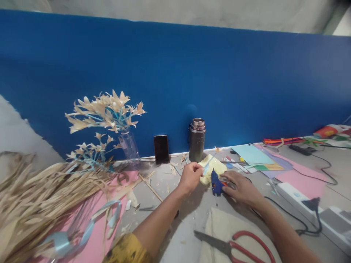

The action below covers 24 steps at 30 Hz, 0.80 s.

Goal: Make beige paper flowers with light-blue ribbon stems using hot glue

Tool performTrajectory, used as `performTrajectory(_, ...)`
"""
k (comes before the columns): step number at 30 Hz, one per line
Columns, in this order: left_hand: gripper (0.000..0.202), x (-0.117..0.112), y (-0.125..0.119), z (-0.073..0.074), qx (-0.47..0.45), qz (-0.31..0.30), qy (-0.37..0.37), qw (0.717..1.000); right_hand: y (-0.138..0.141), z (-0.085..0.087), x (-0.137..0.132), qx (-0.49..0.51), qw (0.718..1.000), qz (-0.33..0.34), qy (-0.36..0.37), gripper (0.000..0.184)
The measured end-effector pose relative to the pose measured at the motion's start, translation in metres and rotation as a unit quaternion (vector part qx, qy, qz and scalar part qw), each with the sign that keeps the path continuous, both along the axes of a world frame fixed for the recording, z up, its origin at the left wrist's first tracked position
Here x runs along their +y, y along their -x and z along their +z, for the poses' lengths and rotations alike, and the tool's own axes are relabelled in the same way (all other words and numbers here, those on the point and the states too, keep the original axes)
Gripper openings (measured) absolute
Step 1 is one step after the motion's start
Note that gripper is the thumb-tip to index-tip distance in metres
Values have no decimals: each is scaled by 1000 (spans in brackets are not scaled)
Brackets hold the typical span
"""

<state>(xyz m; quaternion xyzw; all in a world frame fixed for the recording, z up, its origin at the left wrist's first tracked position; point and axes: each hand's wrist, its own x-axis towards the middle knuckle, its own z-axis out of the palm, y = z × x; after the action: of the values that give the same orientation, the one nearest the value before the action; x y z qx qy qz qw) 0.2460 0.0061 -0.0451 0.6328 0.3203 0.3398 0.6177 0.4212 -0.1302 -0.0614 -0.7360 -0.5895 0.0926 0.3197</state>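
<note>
My left hand (189, 176) is pinched closed on a thin pale blue stick (208, 163) that points up and to the right over a yellow paper scrap (216, 166). My right hand (239, 186) is wrapped round the grip of a blue hot glue gun (215, 183), which rests on the table right of the left hand. Its black cord (285, 212) trails off to the right. Red-handled scissors (233, 245) lie on a beige sheet (216, 223) near my right forearm.
A pile of dried straw leaves (35, 197) fills the left side, on pink paper (95, 237) with a light blue ribbon (82, 233). A clear bottle of cream paper flowers (109, 113), a phone (161, 149) and a steel flask (196, 139) stand against the blue wall. Coloured papers (257, 157) and a power strip (296, 193) lie right.
</note>
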Motion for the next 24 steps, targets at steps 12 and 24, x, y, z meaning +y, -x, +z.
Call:
performTrajectory(12,9,-30,-5,5,12,-103,-5,995,11,0,9,514,835,-79,-178,39)
performTrajectory(24,7,-37,-5,7,17,-131,-27,991,14,7,10,567,784,-88,-238,32)
